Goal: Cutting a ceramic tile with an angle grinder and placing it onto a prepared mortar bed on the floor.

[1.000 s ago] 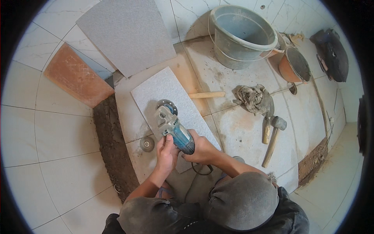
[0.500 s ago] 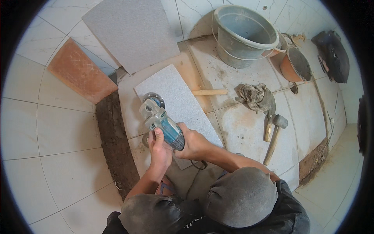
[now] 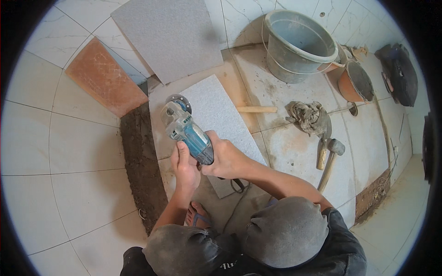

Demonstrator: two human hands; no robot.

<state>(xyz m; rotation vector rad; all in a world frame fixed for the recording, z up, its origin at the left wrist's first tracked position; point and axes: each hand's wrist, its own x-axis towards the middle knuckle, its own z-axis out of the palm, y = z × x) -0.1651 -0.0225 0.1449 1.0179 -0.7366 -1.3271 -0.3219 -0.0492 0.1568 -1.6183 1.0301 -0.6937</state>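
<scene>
Angle grinder (image 3: 195, 139), teal and grey, one unit: held in left hand (image 3: 185, 168) and right hand (image 3: 225, 157), above the left edge of a pale tile (image 3: 225, 110). Far left: grey slab (image 3: 170, 39) leaning on wall (image 3: 241, 16); reddish tile (image 3: 106, 78). Far right: large grey bucket (image 3: 286, 69); smaller orange bucket (image 3: 348, 88). Right: crumpled cloth (image 3: 306, 117); nearer, wooden-handled mallet (image 3: 337, 147).

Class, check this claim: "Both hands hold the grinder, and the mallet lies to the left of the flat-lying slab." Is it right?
Not quite: the mallet lies to the right of the flat-lying slab, as the head view shows. Left hand and right hand do hold the grinder.
</scene>
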